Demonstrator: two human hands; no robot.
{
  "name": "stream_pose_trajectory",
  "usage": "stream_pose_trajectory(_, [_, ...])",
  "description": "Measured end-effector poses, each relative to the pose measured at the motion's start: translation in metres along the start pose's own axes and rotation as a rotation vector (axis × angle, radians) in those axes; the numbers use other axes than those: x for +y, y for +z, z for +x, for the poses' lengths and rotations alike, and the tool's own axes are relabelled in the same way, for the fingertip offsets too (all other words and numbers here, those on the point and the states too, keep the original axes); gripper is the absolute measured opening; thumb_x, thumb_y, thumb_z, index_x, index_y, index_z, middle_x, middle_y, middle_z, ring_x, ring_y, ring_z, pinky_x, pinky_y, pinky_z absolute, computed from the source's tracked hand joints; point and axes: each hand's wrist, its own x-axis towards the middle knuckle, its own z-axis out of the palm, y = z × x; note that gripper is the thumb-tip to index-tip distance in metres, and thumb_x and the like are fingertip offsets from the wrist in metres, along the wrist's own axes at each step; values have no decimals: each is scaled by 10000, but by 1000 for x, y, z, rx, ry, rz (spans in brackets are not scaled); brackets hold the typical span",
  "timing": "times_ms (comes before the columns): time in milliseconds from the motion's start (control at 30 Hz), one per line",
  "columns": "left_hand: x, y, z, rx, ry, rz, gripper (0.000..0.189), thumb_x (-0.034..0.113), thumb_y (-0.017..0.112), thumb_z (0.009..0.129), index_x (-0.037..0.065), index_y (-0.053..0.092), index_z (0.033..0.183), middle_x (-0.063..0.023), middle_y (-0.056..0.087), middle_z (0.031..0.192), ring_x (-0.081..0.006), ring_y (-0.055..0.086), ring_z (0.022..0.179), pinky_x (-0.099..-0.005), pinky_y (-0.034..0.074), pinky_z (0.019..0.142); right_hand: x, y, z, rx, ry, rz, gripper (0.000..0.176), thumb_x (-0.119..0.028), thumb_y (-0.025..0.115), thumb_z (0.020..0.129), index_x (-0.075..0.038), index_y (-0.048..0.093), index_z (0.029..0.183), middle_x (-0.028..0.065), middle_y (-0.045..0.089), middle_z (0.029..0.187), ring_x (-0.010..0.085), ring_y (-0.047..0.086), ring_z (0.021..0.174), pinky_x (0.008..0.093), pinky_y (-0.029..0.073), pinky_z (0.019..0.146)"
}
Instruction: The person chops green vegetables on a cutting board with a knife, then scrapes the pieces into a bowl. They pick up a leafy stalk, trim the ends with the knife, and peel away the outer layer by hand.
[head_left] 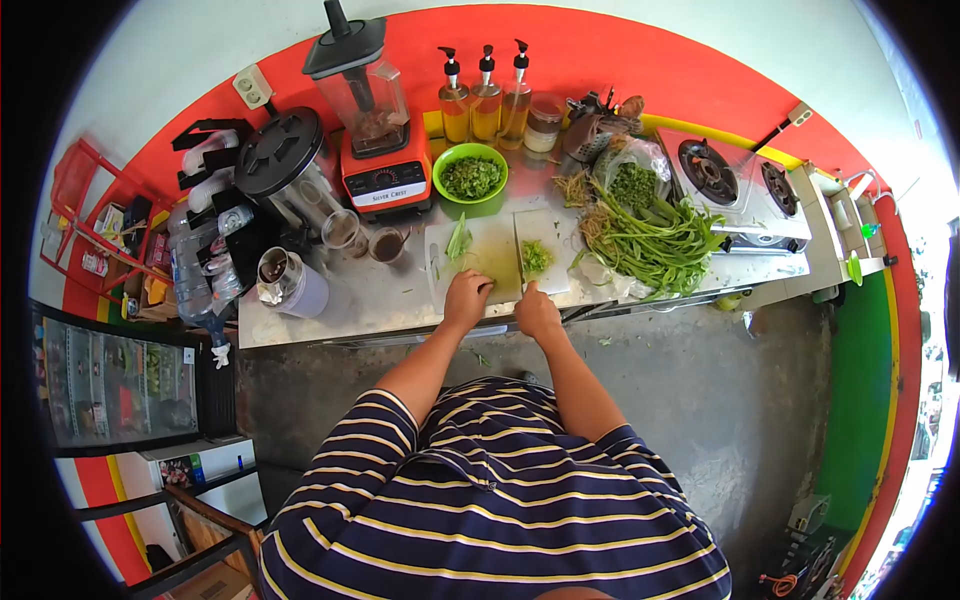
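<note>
A white cutting board [562,225] lies at the counter's front edge, its middle stained greenish. My right hand [538,312] is closed round the handle of a knife [519,258], whose blade points away from me across the board. Just right of the blade sits a small pile of chopped greens [537,257]. My left hand [468,298] rests at the board's near edge, fingers curled together; whatever they may hold is too small to make out. Beyond that hand, a pale green leafy piece [459,240] lies on the board's left part.
A green bowl [470,205] of cut leaves stands behind the board. Leafy stalks [650,240] heap up at right, before a gas stove [740,185]. To the left are a red blender [385,178], a cup of dark liquid [387,246] and a metal-topped container [292,284].
</note>
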Motion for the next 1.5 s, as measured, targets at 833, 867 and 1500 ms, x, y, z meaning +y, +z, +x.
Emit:
stream_pose_trajectory(833, [2,-8,11,-117,-109,13,189,95,590,874,91,764,950,-114,665,944,-346,619,943,-443,512,817,-42,-1,-9,-117,-61,-156,348,-121,580,910,52,422,1167,298,671,1099,406,687,1023,457,555,882])
stream_pose_trajectory(867, [2,-8,11,-129,-136,7,184,99,600,870,93,763,955,-118,671,943,-347,626,944,-446,514,813,-43,1,-13,-115,-59,-153,348,-121,580,910,52,422,1167,298,671,1099,406,687,1023,457,555,882])
stream_pose_trajectory(1500, [-6,-10,8,-65,-210,-109,171,165,727,826,73,739,970,-95,665,945,-286,655,827,-371,515,735,-44,11,2,-128,-59,-183,371,-126,582,903,59,413,1177,303,672,1083,421,681,1031,452,557,876])
